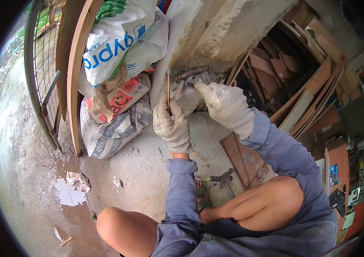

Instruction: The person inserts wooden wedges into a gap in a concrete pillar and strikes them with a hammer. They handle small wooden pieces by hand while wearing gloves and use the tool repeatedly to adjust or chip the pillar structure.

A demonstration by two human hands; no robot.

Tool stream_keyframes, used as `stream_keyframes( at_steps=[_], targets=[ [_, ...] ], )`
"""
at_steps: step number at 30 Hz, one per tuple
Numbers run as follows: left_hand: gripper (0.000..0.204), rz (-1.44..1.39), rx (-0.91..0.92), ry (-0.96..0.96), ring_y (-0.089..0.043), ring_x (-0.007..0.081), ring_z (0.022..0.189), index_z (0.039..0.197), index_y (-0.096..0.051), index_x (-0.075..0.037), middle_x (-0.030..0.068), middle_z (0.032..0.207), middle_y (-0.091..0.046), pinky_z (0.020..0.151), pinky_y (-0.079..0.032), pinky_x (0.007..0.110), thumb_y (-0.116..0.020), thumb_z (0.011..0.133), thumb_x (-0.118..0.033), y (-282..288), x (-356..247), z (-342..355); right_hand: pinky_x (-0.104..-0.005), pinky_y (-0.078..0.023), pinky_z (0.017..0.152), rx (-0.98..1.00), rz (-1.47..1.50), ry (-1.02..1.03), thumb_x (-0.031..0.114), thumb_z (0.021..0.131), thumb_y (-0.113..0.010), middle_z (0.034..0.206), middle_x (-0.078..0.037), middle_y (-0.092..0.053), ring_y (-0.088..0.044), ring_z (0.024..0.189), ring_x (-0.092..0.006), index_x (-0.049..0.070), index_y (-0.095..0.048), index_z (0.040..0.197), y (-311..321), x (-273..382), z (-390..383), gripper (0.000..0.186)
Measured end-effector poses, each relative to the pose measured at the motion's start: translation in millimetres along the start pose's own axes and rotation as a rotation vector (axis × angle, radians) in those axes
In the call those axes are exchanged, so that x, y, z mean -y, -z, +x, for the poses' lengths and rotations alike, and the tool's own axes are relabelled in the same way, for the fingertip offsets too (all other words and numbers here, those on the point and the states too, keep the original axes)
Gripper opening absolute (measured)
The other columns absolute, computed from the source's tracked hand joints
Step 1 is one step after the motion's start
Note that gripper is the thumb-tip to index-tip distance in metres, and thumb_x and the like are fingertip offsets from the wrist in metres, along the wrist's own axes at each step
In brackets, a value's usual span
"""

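My left hand (172, 128), in a whitish knit glove, is closed around a thin rust-brown rod (168, 92). The rod stands nearly upright, its far tip at the edge of the concrete wall (207, 38). To its right, my right hand (227, 106), gloved the same way, makes a fist around a tool whose grey metal end (193, 80) shows past the fingers. The glove hides the rest, so its kind is unclear. Just beyond, at the wall's foot, lie crumpled clear plastic (207, 77) and a dark bar-shaped piece (191, 73).
Stacked cement and plaster sacks (120, 120) lean left of the wall, beside a wooden board (74, 77) and wire-mesh gate (45, 55). Wood offcuts (272, 68) fill the right. A hammer (224, 178) lies near my foot, below a brown board (244, 158). Wet ground (68, 192) is at left.
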State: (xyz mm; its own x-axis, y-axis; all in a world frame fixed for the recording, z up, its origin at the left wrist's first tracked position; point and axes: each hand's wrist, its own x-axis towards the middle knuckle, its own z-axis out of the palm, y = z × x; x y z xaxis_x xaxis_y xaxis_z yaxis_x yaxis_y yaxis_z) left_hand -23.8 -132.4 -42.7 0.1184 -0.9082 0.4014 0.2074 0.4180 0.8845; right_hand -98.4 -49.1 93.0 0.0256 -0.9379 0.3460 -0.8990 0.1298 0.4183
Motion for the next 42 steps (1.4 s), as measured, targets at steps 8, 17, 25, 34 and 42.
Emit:
stream_keyframes(
  at_steps=[8,17,25,34,42],
  targets=[
    [0.028,-0.044,0.023,-0.178,-0.060,0.0233,0.065,0.118,-0.071,-0.004,0.0105,0.080,-0.064,0.060,-0.050,0.036,-0.068,0.090,0.000,-2.8,5.7,3.9,-0.0450,-0.056,0.057,-0.026,0.045,-0.174,0.012,0.087,-0.061,0.068,-0.015,-0.068,-0.071,0.064,-0.0341,0.005,-0.063,0.091,-1.5,-1.9,10.7,0.008],
    [0.025,-0.012,0.049,-0.180,-0.067,0.0221,0.075,0.118,-0.071,-0.003,0.0126,0.089,-0.069,0.067,-0.054,0.034,-0.069,0.093,-0.002,-11.3,6.6,-5.1,-0.0483,-0.057,0.062,0.137,0.044,-0.232,0.016,0.090,-0.060,0.072,-0.022,-0.068,-0.071,0.071,-0.0389,0.003,-0.069,0.083,5.3,-7.0,30.2,0.017],
    [0.027,0.016,0.033,-0.098,-0.065,0.0251,0.074,0.121,-0.069,-0.002,0.0141,0.090,-0.067,0.068,-0.053,0.036,-0.067,0.094,-0.003,-6.9,4.4,-12.1,-0.0505,-0.053,0.063,0.142,0.106,-0.434,0.023,0.097,-0.061,0.076,-0.024,-0.066,-0.067,0.074,-0.0442,0.002,-0.070,0.084,26.2,-8.9,18.4,0.026],
    [0.029,0.030,0.072,-0.185,-0.063,0.0281,0.072,0.122,-0.069,-0.003,0.0119,0.084,-0.066,0.065,-0.052,0.040,-0.067,0.093,-0.001,-11.7,3.4,-7.6,-0.0467,-0.057,0.062,0.092,0.058,-0.221,0.014,0.086,-0.062,0.070,-0.019,-0.068,-0.072,0.071,-0.0368,0.005,-0.068,0.081,23.4,-3.0,23.0,0.012],
    [0.028,0.039,0.056,-0.209,-0.063,0.0285,0.072,0.121,-0.069,-0.002,0.0123,0.086,-0.067,0.065,-0.052,0.040,-0.067,0.093,-0.002,-13.3,2.2,-7.5,-0.0491,-0.054,0.062,0.119,0.049,-0.330,0.019,0.094,-0.064,0.072,-0.020,-0.067,-0.069,0.071,-0.0401,0.006,-0.070,0.092,5.6,-10.1,21.1,0.014]
  ],
)
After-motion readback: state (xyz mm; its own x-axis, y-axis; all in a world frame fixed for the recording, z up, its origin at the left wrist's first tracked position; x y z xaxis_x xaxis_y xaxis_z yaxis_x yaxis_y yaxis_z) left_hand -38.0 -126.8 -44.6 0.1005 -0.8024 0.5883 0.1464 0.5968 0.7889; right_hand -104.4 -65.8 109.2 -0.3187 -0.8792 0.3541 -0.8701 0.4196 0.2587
